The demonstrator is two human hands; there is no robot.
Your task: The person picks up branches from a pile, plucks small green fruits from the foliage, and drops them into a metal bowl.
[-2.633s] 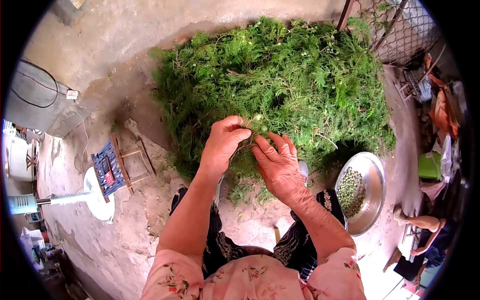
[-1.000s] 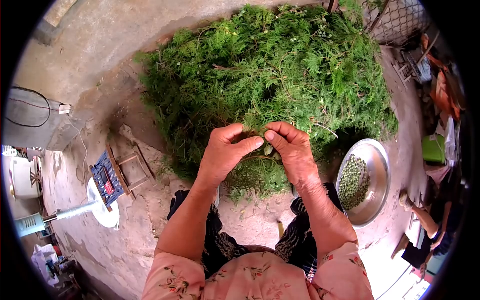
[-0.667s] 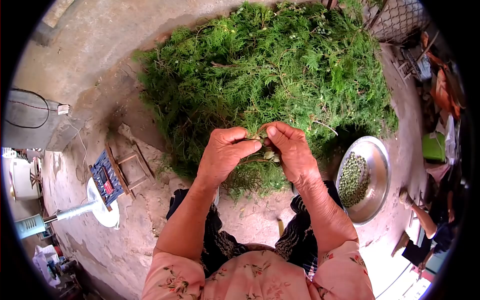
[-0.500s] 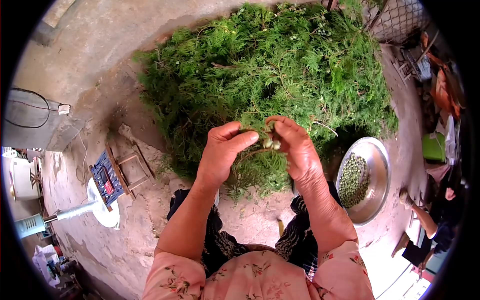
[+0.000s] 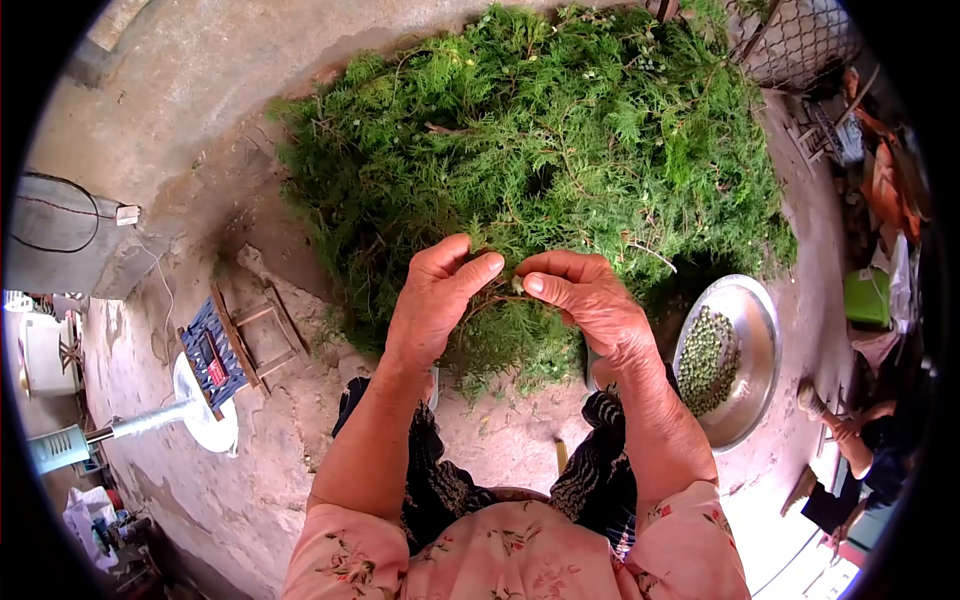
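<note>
My left hand pinches a leafy evergreen sprig between thumb and fingers, over the near edge of a large heap of evergreen branches. Close beside it, my right hand has thumb and forefinger closed on a small green cone at the sprig's stem. The two hands' fingertips are a short gap apart. Right of my right forearm stands a wide metal basin with a layer of picked green cones along its left side.
A small stool with a woven blue seat stands at the left, by a fan with a round white base. Another person's arm shows at the right edge. A green container sits beyond the basin among clutter.
My right hand has turned and moved slightly left and down, thumb now pinched against forefinger. The cluster of cones seen before is mostly out of sight. The other person's hands moved closer together.
</note>
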